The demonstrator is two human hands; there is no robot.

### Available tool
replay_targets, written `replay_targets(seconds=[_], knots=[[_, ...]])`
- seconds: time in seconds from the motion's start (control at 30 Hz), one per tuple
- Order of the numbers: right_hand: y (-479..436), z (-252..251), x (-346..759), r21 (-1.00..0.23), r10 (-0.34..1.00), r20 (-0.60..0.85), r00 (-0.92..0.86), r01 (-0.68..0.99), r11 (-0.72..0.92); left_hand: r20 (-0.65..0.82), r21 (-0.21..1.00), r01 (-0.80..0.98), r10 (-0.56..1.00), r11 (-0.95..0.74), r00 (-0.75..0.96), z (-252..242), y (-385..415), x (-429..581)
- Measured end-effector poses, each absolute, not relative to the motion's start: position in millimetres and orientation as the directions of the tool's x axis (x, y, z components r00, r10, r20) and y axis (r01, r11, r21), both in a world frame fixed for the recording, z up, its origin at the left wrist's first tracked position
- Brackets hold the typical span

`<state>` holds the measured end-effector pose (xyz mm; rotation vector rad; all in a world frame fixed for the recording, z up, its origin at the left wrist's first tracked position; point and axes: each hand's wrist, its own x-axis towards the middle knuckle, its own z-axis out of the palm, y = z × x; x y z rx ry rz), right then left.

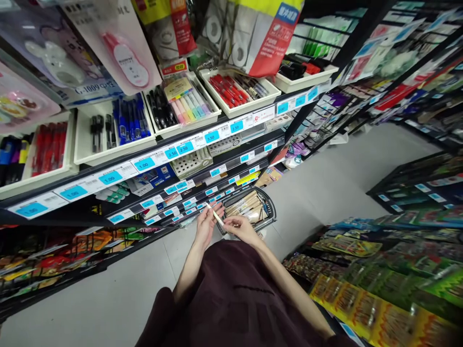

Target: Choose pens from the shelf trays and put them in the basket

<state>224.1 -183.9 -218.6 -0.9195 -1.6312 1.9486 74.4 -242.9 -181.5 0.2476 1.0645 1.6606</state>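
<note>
Low in the middle of the view, both my hands hold one thin pale pen (216, 216). My left hand (207, 224) pinches its upper end and my right hand (241, 227) grips its lower end. They hover just in front of a dark shopping basket (270, 205) on the floor, filled with many similar pale pens. The basket stands against the foot of the stationery shelving.
White trays of pens sit on the top shelf (108, 179): blue pens (130, 120), pastel highlighters (188, 103), red pens (227, 89). Blue price tags line the shelf edges. Another rack of coloured packets (379, 284) stands at the right. Grey floor aisle (336, 178) runs between.
</note>
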Motion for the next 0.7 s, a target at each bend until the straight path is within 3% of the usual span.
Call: replay_targets(seconds=[0.2,0.37,0.7], knots=[[-205,-227,239,-0.923,0.773,-0.285,-0.566,-0.055,-0.381,-0.354,0.82,-0.565,0.857,0.093,-0.374,-174,-235,87],[-204,-233,252,-0.898,0.847,-0.327,-0.42,-0.142,-0.417,-0.338,0.879,-0.457,0.851,0.134,-0.401,-177,-233,88],[-201,-245,260,-0.828,0.873,-0.402,-0.275,-0.297,-0.475,-0.259,0.936,-0.33,0.875,0.123,-0.409,-166,-235,86]])
